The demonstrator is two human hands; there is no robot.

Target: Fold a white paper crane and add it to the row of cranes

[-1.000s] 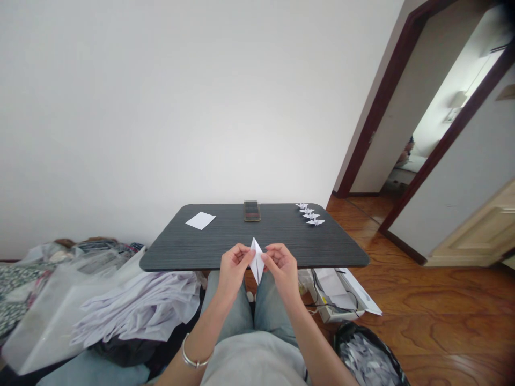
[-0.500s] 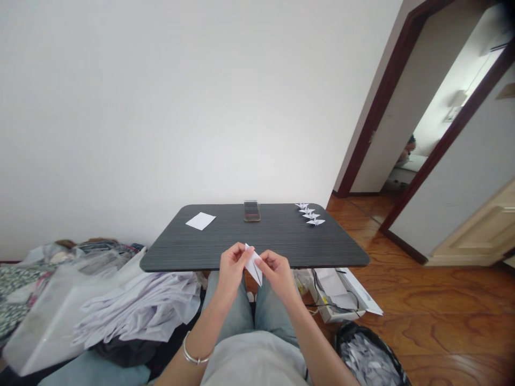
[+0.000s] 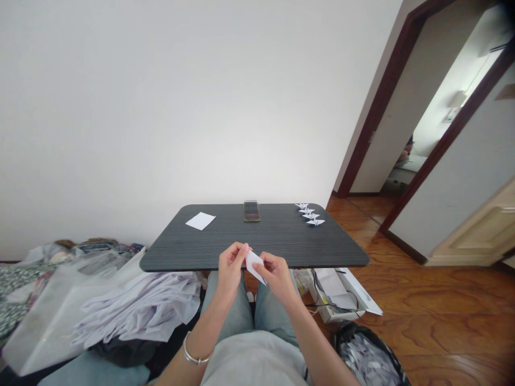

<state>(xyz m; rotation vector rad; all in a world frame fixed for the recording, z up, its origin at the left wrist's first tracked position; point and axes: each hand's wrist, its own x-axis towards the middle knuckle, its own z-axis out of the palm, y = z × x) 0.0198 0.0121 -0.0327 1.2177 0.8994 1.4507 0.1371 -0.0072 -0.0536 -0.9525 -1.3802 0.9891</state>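
Observation:
Both my hands pinch a small white folded paper [image 3: 254,263] just in front of the near edge of a dark grey table [image 3: 209,246], above my lap. My left hand [image 3: 229,267] grips its upper left end with fingers closed. My right hand [image 3: 276,272] pinches its right side. The paper lies tilted, its point down toward the right. A silver bracelet [image 3: 193,356] circles my left wrist.
On the table lie a white paper sheet [image 3: 200,220] at the back left, a phone [image 3: 251,211] at the back middle and several folded paper cranes [image 3: 310,213] at the back right. White sheets and plastic bags [image 3: 120,305] lie left; a box [image 3: 336,292] and bin [image 3: 368,356] stand right.
The folded paper has turned from upright to tilted and come down a little. My right hand has moved down and left with it; my left hand stays about where it was.

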